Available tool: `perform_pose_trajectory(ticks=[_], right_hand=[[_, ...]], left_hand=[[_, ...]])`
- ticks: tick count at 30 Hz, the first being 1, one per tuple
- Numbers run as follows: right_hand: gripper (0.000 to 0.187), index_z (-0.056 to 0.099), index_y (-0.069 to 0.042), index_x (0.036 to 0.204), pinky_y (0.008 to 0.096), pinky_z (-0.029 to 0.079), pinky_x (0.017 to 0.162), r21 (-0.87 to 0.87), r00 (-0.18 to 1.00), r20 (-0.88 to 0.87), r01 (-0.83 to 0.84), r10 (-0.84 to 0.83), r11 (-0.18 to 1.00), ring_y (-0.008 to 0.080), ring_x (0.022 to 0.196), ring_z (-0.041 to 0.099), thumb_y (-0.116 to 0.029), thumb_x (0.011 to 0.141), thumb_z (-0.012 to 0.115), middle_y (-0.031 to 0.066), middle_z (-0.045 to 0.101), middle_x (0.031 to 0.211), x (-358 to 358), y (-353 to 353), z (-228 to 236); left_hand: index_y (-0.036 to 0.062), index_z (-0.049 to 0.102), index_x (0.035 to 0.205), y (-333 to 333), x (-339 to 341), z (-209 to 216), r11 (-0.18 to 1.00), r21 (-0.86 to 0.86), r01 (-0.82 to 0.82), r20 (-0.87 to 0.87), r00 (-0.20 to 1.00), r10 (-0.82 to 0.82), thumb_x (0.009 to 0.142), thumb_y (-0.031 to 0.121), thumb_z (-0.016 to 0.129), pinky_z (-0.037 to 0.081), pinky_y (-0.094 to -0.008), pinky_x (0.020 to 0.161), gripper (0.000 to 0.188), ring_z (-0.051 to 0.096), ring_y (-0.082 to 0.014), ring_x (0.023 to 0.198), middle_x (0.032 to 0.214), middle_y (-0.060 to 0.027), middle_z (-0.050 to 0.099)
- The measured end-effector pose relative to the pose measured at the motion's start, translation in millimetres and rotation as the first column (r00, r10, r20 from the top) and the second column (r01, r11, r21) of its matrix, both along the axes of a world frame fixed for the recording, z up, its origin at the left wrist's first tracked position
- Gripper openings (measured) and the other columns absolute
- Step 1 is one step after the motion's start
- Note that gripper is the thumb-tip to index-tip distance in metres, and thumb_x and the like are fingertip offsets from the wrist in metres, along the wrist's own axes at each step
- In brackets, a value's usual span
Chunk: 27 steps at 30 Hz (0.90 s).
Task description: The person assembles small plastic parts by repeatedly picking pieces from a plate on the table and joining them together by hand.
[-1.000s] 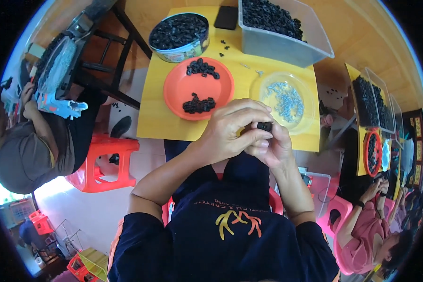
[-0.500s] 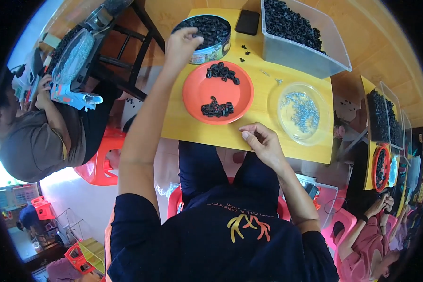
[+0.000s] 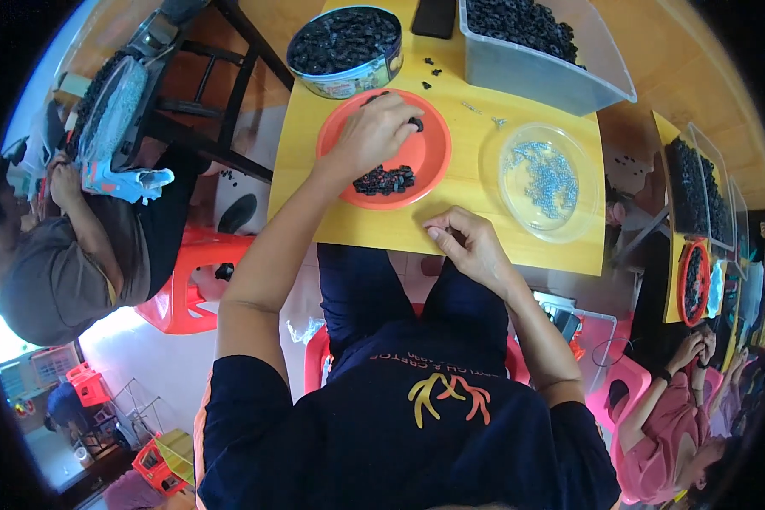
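My left hand (image 3: 372,134) is over the far half of a red plate (image 3: 440,157), its fingers bent and closed at a black ring-shaped piece (image 3: 416,124). It hides most of the other black rings there. On the near side of the plate lies a heap of small black parts (image 3: 385,180). By the table's front edge rests my right hand (image 3: 469,245), thumb and fingers drawn together; what they hold, if anything, is too small to make out. To its right stands a clear round dish (image 3: 508,204) with small silvery pieces (image 3: 542,187).
A round tin (image 3: 348,83) full of black parts stands behind the plate. Back right is a clear bin (image 3: 535,81) of black parts, beside a dark flat object (image 3: 434,17). Loose bits dot the yellow table (image 3: 476,140). Other people sit at both sides.
My left hand has come back from the tin, down and right, to the rings on the plate. My right hand keeps its place and pinch. The whole view has shifted slightly.
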State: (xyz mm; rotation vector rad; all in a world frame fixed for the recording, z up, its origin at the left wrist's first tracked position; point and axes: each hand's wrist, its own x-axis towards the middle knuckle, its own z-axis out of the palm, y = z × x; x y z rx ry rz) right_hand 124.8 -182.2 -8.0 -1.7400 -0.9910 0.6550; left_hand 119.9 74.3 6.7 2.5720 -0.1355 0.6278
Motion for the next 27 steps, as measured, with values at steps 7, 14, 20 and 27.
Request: perform_pose_trajectory(ticks=[7, 14, 20, 27], right_hand=[[0.013, 0.065, 0.000, 0.096, 0.0295, 0.047, 0.065, 0.155, 0.994, 0.081, -0.089, 0.077, 0.984, 0.0171, 0.073, 0.059, -0.010, 0.090, 0.062, 0.0087, 0.061, 0.083, -7.3, -15.0, 7.6], [0.011, 0.065, 0.001, 0.093, 0.0294, 0.049, 0.070, 0.167, 0.990, 0.142, -0.030, 0.006, 0.985, 0.0187, 0.079, 0.062, -0.008, 0.089, 0.062, 0.0089, 0.063, 0.085, 15.1, -50.5, 51.6], [0.015, 0.067, -0.001, 0.095, 0.0329, 0.050, 0.065, -0.006, 0.842, 0.360, 0.432, -0.402, 0.902, 0.0236, 0.074, 0.064, -0.012, 0.084, 0.065, 0.0130, 0.068, 0.090, 91.5, -79.8, 41.2], [0.013, 0.070, -0.007, 0.092, 0.0356, 0.051, 0.068, -0.035, 0.724, 0.653, 0.322, -0.222, 0.946, 0.0285, 0.076, 0.065, -0.013, 0.081, 0.068, 0.0115, 0.067, 0.087, 111.2, -54.3, 20.7]], left_hand=[[0.0060, 0.065, 0.091, -15.0, -4.4, -12.8, 0.986, 0.162, -0.038, -0.054, 0.997, 0.048, 0.080, 0.015, 0.066, 0.050, -0.0401, 0.074, 0.014, 0.060, -0.0285, 0.088, 0.089, -0.0100, 0.059], [0.0070, 0.056, 0.089, -22.6, -13.6, -8.3, 0.982, 0.175, -0.078, -0.084, 0.992, 0.094, 0.082, 0.014, 0.066, 0.049, -0.0422, 0.065, 0.014, 0.060, -0.0324, 0.077, 0.088, -0.0114, 0.057], [0.0061, 0.061, 0.105, -22.4, -20.3, -6.9, 0.981, -0.148, -0.127, -0.172, 0.980, 0.101, 0.084, 0.006, 0.063, 0.048, -0.0332, 0.062, 0.022, 0.058, -0.0220, 0.068, 0.083, -0.0100, 0.057], [0.0019, 0.061, 0.112, -40.5, -35.8, 11.2, 0.686, -0.706, -0.178, -0.338, 0.935, -0.105, 0.093, 0.007, 0.055, 0.045, -0.0213, 0.063, 0.021, 0.055, -0.0075, 0.069, 0.082, -0.0015, 0.059]])
